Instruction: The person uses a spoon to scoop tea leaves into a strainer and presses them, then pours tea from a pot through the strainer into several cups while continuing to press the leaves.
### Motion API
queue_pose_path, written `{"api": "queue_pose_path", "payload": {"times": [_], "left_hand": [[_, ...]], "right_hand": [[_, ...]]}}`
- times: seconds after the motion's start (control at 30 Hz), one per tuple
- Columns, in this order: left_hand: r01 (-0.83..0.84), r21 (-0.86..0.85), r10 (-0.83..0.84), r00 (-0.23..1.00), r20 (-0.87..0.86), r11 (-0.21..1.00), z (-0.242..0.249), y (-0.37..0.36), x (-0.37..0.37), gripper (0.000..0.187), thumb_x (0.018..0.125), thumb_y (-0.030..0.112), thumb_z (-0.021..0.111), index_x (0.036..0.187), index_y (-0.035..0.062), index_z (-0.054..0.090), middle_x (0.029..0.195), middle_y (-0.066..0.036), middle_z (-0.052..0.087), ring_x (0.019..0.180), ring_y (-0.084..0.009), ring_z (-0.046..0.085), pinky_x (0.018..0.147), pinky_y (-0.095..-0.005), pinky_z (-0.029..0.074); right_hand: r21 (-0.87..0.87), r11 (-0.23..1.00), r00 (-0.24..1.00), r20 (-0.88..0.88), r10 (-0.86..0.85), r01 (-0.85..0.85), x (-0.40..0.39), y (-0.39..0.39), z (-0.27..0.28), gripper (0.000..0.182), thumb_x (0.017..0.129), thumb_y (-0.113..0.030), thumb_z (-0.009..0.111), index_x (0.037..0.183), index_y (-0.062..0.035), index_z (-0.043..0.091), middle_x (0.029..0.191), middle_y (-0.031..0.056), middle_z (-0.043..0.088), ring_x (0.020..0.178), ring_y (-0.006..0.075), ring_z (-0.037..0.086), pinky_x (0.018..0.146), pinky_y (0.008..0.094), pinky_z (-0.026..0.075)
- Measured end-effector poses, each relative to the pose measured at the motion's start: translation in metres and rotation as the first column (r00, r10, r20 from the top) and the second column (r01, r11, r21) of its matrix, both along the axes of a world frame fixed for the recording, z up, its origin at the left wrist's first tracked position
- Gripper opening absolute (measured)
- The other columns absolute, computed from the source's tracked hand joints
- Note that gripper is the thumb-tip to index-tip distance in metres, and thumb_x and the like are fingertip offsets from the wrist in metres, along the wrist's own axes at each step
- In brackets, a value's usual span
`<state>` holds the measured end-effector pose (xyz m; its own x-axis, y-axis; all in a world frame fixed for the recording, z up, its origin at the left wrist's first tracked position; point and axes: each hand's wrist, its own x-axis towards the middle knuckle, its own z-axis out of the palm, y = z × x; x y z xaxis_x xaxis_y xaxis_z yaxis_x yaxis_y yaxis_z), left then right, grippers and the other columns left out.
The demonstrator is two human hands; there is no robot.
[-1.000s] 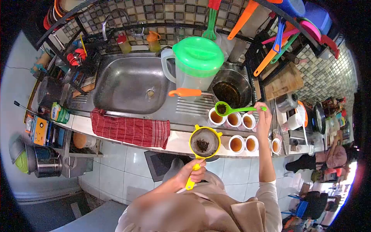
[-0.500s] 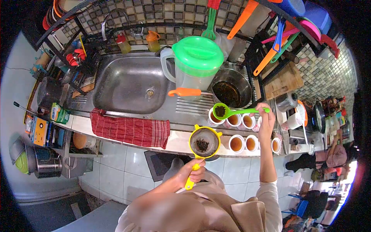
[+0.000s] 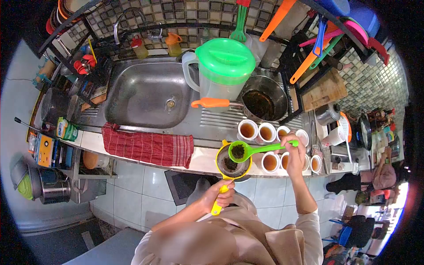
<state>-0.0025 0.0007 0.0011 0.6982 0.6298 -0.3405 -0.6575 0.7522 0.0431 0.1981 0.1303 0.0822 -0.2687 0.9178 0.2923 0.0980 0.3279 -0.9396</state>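
Note:
My left hand (image 3: 216,197) is closed around the handle of a yellow strainer (image 3: 242,170), held level in front of the counter edge with dark wet leaves in its mesh. From the right, my right hand (image 3: 295,152) grips the long handle of a green ladle (image 3: 251,151). The ladle's bowl carries dark leaves and sits over the strainer's far side, overlapping its rim. White cups of brown liquid (image 3: 247,130) stand in two rows beside and under my right hand, which partly hides some of them.
Behind the cups stands a steel pot (image 3: 265,102) with dark residue and an orange handle (image 3: 211,103). Next to it is a green-lidded pitcher (image 3: 225,64). A red cloth (image 3: 145,145) drapes the counter edge before the sink (image 3: 148,95). A person (image 3: 383,176) is far right.
My right hand has brought the green ladle left and toward me, from above the back cups to over the strainer. My left hand and the strainer stay nearly still.

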Motion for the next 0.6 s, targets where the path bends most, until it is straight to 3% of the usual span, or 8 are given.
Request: {"api": "queue_pose_path", "payload": {"times": [0.1,0.17,0.23,0.53,0.6], "left_hand": [[0.002,-0.009,-0.002,1.0,0.003,1.0,0.001,0.0,0.0,0.024,0.086,0.032,0.043,0.07,0.0145,0.039,0.044,0.006,0.025,0.034,-0.0034,0.023,0.029,-0.0167,0.019],[0.005,-0.017,-0.005,1.0,0.002,1.0,0.001,0.0,-0.001,0.024,0.086,0.032,0.043,0.07,0.0145,0.039,0.044,0.007,0.025,0.034,-0.0035,0.023,0.029,-0.0168,0.019],[0.007,-0.014,-0.007,1.0,0.001,1.0,0.001,0.0,-0.001,0.024,0.086,0.032,0.043,0.07,0.0145,0.039,0.044,0.007,0.025,0.034,-0.0034,0.023,0.029,-0.0167,0.019],[0.011,-0.015,-0.012,1.0,-0.002,1.0,0.001,0.0,-0.002,0.024,0.086,0.032,0.043,0.07,0.0144,0.038,0.044,0.007,0.024,0.035,-0.003,0.022,0.029,-0.0164,0.018],[0.012,-0.017,-0.012,1.0,-0.001,1.0,0.001,0.0,-0.002,0.024,0.086,0.031,0.043,0.07,0.0143,0.038,0.044,0.007,0.024,0.035,-0.003,0.022,0.029,-0.0164,0.018]], "right_hand": [[-0.04,0.999,0.999,-0.031,0.03,-0.032,-0.002,-0.005,-0.005,0.014,0.077,-0.01,0.042,0.073,0.0016,0.048,0.073,0.0073,0.044,0.059,0.0148,0.05,0.06,0.0247,0.039],[0.009,0.999,0.996,0.079,0.043,-0.044,-0.001,-0.007,-0.012,0.014,0.079,-0.011,0.044,0.073,0.0003,0.05,0.068,0.0069,0.05,0.064,0.0131,0.049,0.063,0.0248,0.036],[-0.061,0.997,0.999,-0.006,0.05,-0.051,-0.006,-0.012,-0.011,0.013,0.079,-0.01,0.044,0.074,0.0002,0.05,0.07,0.0068,0.049,0.064,0.0132,0.049,0.062,0.0244,0.037],[0.009,0.994,0.973,0.207,0.103,-0.107,-0.008,-0.02,-0.008,0.01,0.076,-0.01,0.047,0.074,-0.0012,0.052,0.067,0.0062,0.051,0.063,0.0157,0.046,0.061,0.0261,0.036],[0.216,0.96,0.944,0.311,0.108,-0.181,-0.007,-0.016,-0.011,0.008,0.072,-0.009,0.049,0.072,-0.0029,0.054,0.066,0.0059,0.053,0.065,0.0194,0.045,0.064,0.0304,0.034]]}}
